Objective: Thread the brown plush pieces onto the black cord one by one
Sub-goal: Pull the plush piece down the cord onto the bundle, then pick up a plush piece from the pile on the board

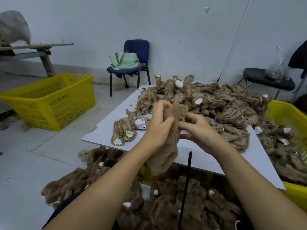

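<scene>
At a grey board (106, 135) heaped with brown plush, we hold one plush piece (167, 140) upright between both hands: our left hand (159, 125) is curled round its upper part, and our right hand (194, 130) pinches the top edge from the other side. The black cord (186, 183) stands free just below and between our wrists, its stiff tip pointing up and touching neither hand. The step, as we judge it, is finding the opening in this piece, so we should spread the fabric with the thumbs, keep the hole facing down toward the tip, then lower the piece over the cord rather than chase the cord with the cloth. Unthreaded pieces lie in a pile (216, 105) across the board's far side; a mass of plush (166, 209) spreads round the cord's base in our lap. A yellow crate (54, 100) on the floor to our left looks nearly bare through its slats. A second crate (289, 117) at right brims with plush spilling off the board. A third (147, 173) shows under the board, contents hidden.
</scene>
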